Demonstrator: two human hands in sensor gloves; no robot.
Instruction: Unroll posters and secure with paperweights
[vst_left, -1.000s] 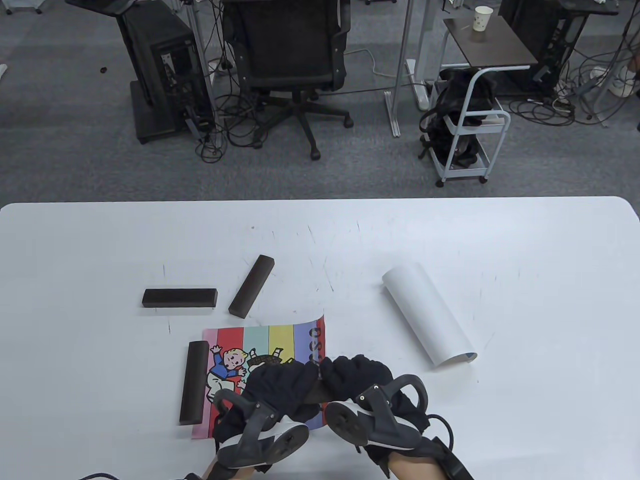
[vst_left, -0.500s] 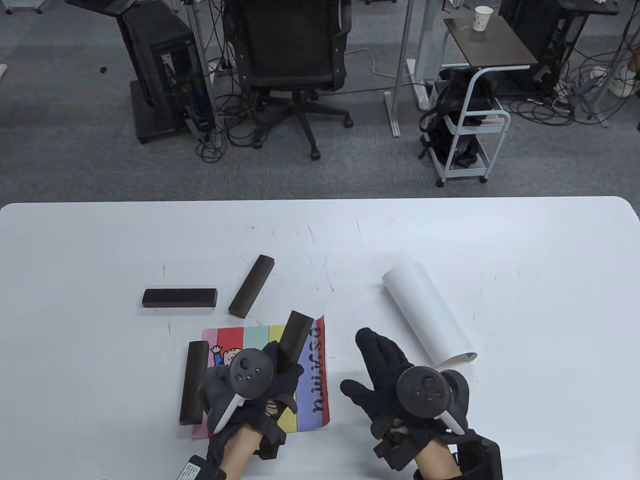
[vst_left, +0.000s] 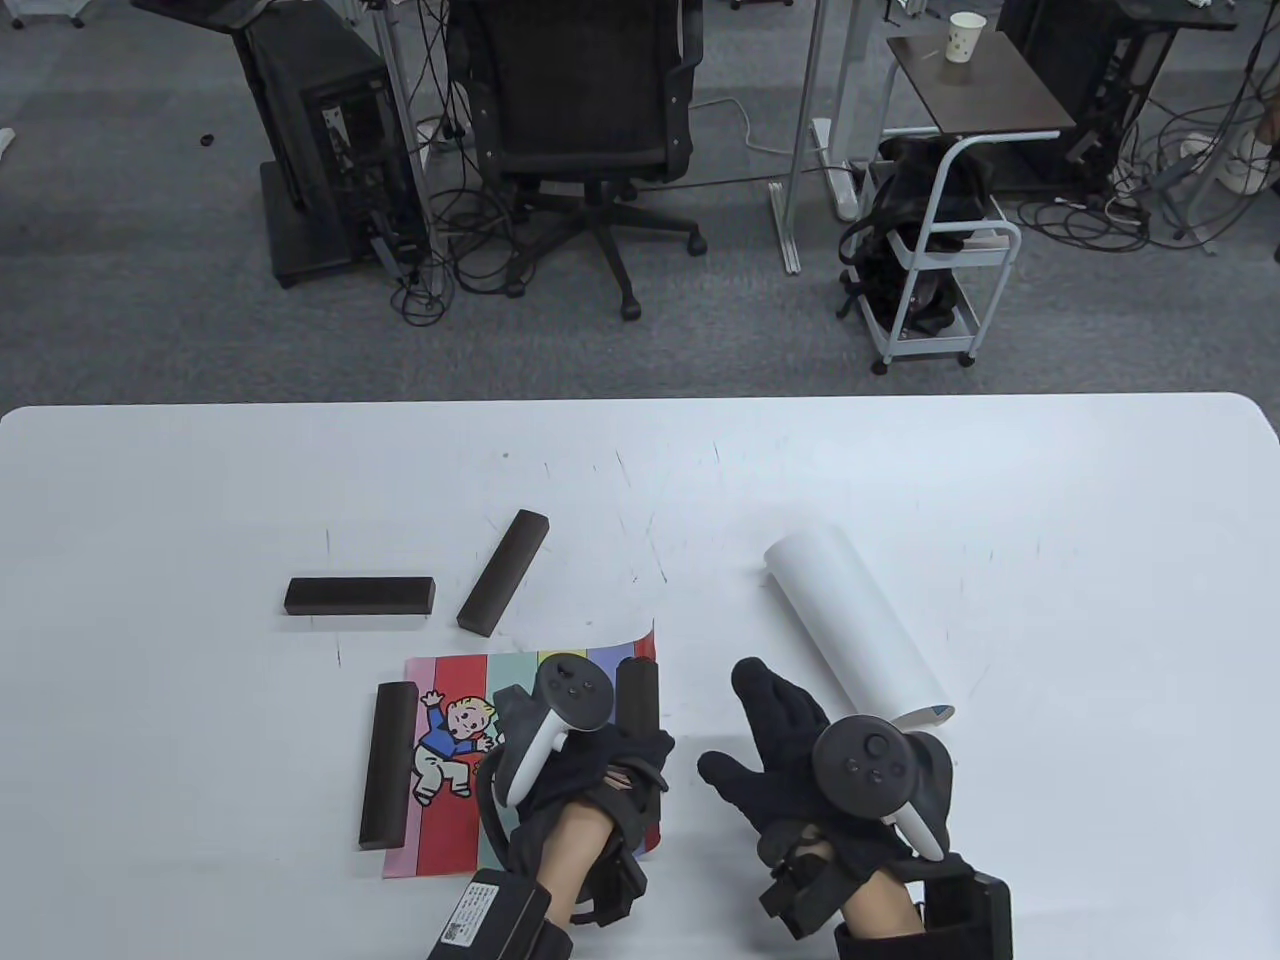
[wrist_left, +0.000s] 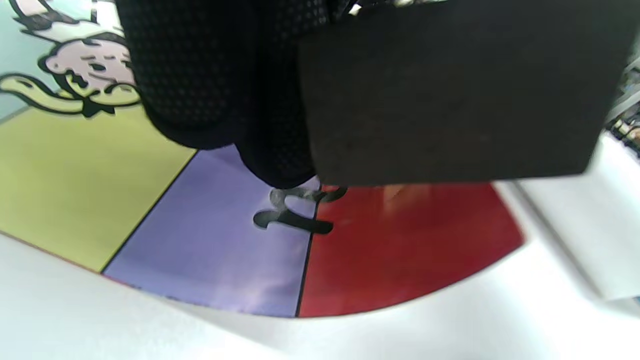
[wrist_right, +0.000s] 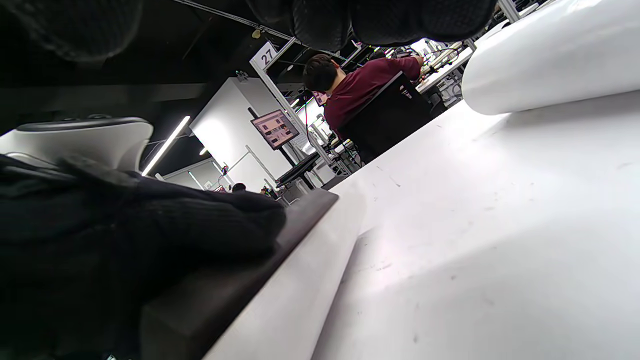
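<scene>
Counter: a white counter (vst_left: 900, 470) with rounded far corners, its top marked with fine dark scuffs and scratches, most of them near the middle.
Poster: an unrolled cartoon poster (vst_left: 450, 680) with pastel stripes lies flat at the near left; its far right corner curls up off the counter.
Left paperweight: a dark block (vst_left: 388, 765) lies along the poster's left edge.
Right paperweight: a second dark block (vst_left: 638, 695) lies along the poster's right edge, on the red stripe.
Left hand: the left hand (vst_left: 585, 765) grips the near end of the right block, fingers closed around it; the left wrist view shows the block's end just above the red stripe.
Right hand: the right hand (vst_left: 790, 760) is spread flat, fingers apart, holding nothing, on the bare counter just right of the poster.
Rolled poster: a white rolled poster (vst_left: 855, 630) lies on a slant at the right, near the right hand but apart from it.
Spare weights: two more dark blocks (vst_left: 360, 595) (vst_left: 503, 572) lie far left of the poster.
Room: grey carpet, a black office chair (vst_left: 580, 110), a computer tower (vst_left: 320, 140), loose cables, a white trolley (vst_left: 935, 270), and a paper cup (vst_left: 965, 37) on a side table.
</scene>
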